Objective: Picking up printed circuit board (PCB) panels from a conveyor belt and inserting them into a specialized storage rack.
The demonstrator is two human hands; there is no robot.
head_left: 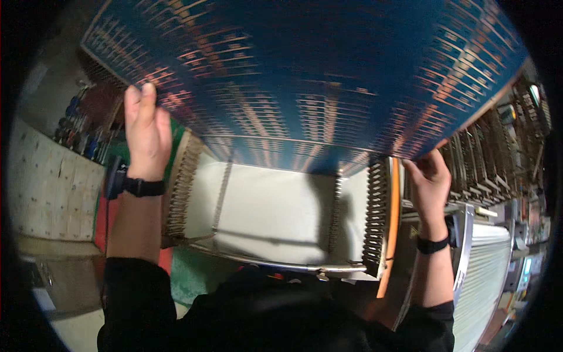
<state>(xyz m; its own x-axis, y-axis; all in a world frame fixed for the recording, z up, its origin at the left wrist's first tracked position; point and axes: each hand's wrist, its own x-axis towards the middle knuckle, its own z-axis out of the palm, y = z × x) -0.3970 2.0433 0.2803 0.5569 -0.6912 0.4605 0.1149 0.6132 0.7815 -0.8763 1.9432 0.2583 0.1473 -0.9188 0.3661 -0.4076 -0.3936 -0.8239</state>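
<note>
A large blue circuit board panel (328, 56) with rows of copper-coloured traces fills the upper view. Its left edge is gripped by my left hand (148, 132), thumb lying along the board and fingers partly hidden. At the lower right edge, my right hand (431, 182) pinches the same panel. Below the panel's near edge, more of the pattern shows; whether that is another board or a reflection, I cannot tell. Under it stands a white-lined rack (267, 211), with spring coils along its left side (183, 182) and right side (375, 214).
A metal bar (281, 267) runs across the rack's near side, and an orange strip (392, 234) stands along its right. Further right are a slotted rack (484, 158) and a stack of pale sheets (487, 276). Pale boarding (56, 182) lies left; green floor (196, 276) shows near me.
</note>
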